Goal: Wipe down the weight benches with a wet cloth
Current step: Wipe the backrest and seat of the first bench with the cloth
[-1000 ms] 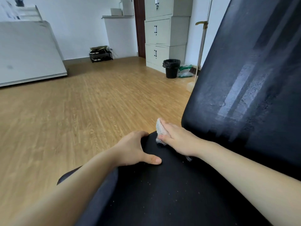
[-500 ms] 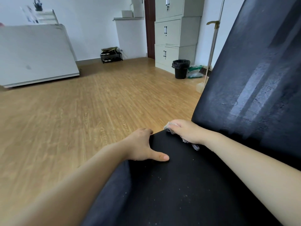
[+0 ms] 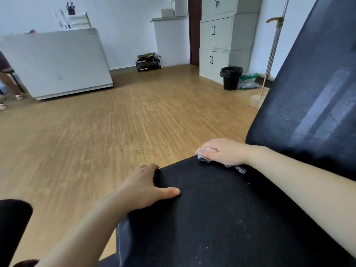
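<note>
Head view only.

Right hand (image 3: 225, 151): palm down on the far corner of the bench seat (image 3: 221, 218), fingers together and bent over the cloth (image 3: 205, 151), holding it against the pad. The cloth is mostly hidden under the hand. A pale bunched bit pokes out at the fingertips, and a netted edge shows under the heel of the hand near the wrist. Cannot tell where the right thumb lies.

Left hand (image 3: 146, 186): nearer than the right hand and to its left, well apart from it, gripping the left edge of the seat. Its fingers curl down over the side and out of sight; the thumb lies straight and flat on top of the pad, pointing toward the right arm.

The seat pad is black with pale specks, mostly nearer than both hands. The backrest (image 3: 317, 83) is dark, tilted up, and starts just beyond the right wrist, with shiny streaks on its face.

Beyond both hands is a wood-pattern floor (image 3: 96, 141). Far past the right hand are a black bin (image 3: 231, 78), a grey cabinet (image 3: 221, 35) behind it and a pole (image 3: 273, 49) leaning beside the backrest. Far past the left hand are a white slanted panel (image 3: 57, 62) and a small dark rack (image 3: 148, 63) by the wall. A blurred dark shape (image 3: 11, 228) sits left of the left forearm, at the frame edge.
</note>
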